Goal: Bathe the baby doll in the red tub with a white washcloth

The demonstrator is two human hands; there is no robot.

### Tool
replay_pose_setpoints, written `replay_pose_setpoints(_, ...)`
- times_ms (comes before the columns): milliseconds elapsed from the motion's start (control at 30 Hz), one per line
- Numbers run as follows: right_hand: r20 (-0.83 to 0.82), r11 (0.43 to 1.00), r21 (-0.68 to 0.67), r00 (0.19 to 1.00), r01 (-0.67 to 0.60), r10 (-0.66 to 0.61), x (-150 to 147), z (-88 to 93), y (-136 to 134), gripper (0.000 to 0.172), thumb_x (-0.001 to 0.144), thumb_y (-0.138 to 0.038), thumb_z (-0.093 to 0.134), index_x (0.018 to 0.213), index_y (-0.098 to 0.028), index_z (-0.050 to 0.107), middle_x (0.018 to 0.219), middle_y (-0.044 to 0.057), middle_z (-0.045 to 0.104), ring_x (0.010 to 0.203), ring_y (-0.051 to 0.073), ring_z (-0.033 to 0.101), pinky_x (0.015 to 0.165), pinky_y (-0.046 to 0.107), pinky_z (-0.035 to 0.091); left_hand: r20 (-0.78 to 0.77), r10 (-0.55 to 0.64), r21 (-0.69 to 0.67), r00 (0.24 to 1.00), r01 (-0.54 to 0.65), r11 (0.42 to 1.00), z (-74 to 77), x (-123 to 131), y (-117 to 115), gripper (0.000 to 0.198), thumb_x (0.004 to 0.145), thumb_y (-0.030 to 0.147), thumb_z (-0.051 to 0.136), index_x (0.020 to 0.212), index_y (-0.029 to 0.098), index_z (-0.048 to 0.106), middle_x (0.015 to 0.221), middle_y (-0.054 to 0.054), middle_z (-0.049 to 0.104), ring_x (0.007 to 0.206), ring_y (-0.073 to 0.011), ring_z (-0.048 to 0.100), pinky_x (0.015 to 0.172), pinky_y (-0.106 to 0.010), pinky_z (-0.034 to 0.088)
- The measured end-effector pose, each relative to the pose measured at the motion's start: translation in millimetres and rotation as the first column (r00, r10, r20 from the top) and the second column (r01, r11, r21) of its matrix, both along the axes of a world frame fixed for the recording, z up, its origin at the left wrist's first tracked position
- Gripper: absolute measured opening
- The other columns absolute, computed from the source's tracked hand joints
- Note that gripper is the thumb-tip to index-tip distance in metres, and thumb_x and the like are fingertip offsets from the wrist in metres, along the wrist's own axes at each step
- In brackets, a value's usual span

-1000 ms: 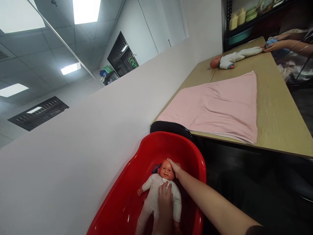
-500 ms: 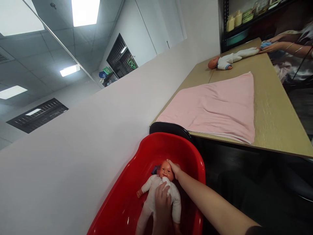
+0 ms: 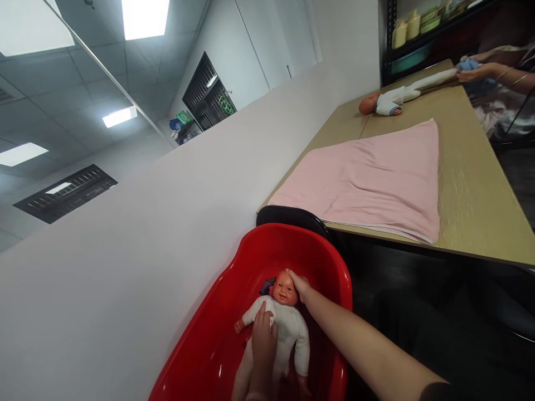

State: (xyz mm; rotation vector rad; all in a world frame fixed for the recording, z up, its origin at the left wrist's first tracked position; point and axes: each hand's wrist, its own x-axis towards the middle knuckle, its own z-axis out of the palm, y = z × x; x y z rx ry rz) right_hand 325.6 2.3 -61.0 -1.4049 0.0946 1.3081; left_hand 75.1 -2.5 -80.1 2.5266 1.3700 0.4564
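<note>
A baby doll (image 3: 288, 328) with a white cloth body lies on its back in a red baby bathtub (image 3: 288, 236), face up. My right hand (image 3: 299, 285) reaches in from the right and cups the side of the doll's head, thumb near the forehead; its other fingers are mostly hidden behind the head. From below, my left hand (image 3: 264, 334) presses on the doll's chest near the shoulder. White fabric, apparently a small cloth (image 3: 270, 311), bunches under its fingers and blends with the doll's white body. Beside the head lies a dark piece of fabric (image 3: 267, 285).
A black chair back (image 3: 292, 213) stands between tub and table (image 3: 472, 195). On the table lie a pink towel (image 3: 376, 178) and another doll (image 3: 393, 100), with a co-worker's hands (image 3: 480, 71) at its feet. A white wall (image 3: 167, 250) borders the tub's left side.
My left hand has slid from below the doll's chin toward the shoulder at the left of the picture, white fabric with it. My right hand stays at the head.
</note>
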Motion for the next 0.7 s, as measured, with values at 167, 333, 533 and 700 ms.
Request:
replay_pose_setpoints(167, -0.081, 0.999, 0.029, 0.997, 0.021, -0.019, 3.1, 14.1, -3.3, 0.04, 0.107, -0.046, 0.079, 0.122, -0.009, 0.081, 0.12, 0.02, 0.087, 0.102, 0.029, 0.085, 0.079, 0.032, 0.064, 0.007, 0.045, -0.049, 0.999, -0.045, 0.998, -3.4, -44.6, -1.4, 0.028, 0.086, 0.021, 0.059, 0.103, 0.035, 0.077, 0.16, -0.006, 0.077, 0.145, -0.0346, 0.074, 0.125, -0.057, 0.06)
replay_pose_setpoints(333, -0.104, 0.999, 0.034, 0.995, 0.011, -0.007, 3.1, 11.6, -5.2, 0.05, 0.105, -0.052, 0.081, 0.128, -0.008, 0.08, 0.118, 0.019, 0.087, 0.097, 0.029, 0.085, 0.079, 0.034, 0.065, 0.016, 0.129, -0.002, 0.991, -0.129, 0.992, -4.6, -75.6, -2.2, 0.024, 0.089, 0.029, 0.058, 0.101, 0.029, 0.079, 0.143, -0.014, 0.082, 0.135, -0.039, 0.076, 0.117, -0.06, 0.062)
replay_pose_setpoints(533, -0.06, 0.999, -0.02, 0.998, -0.035, 0.033, 3.4, -11.0, 4.2, 0.061, 0.098, -0.06, 0.085, 0.132, -0.01, 0.08, 0.12, 0.018, 0.087, 0.102, 0.031, 0.085, 0.085, 0.035, 0.065, 0.052, 0.224, 0.108, 0.973, -0.229, 0.967, 31.4, -34.6, 5.4, 0.033, 0.098, 0.026, 0.052, 0.116, 0.022, 0.079, 0.124, -0.016, 0.08, 0.119, -0.0347, 0.078, 0.106, -0.051, 0.065)
replay_pose_setpoints(700, -0.085, 1.0, 0.018, 0.996, -0.003, 0.004, 0.4, -26.4, 11.3, 0.066, 0.098, -0.062, 0.084, 0.14, -0.011, 0.076, 0.125, 0.017, 0.086, 0.109, 0.03, 0.085, 0.089, 0.034, 0.066, -0.076, 0.06, 0.142, 0.995, -0.048, 0.989, 27.1, 31.9, -12.4, 0.035, 0.095, 0.015, 0.058, 0.12, 0.024, 0.08, 0.144, -0.016, 0.078, 0.144, -0.0366, 0.07, 0.126, -0.054, 0.056)
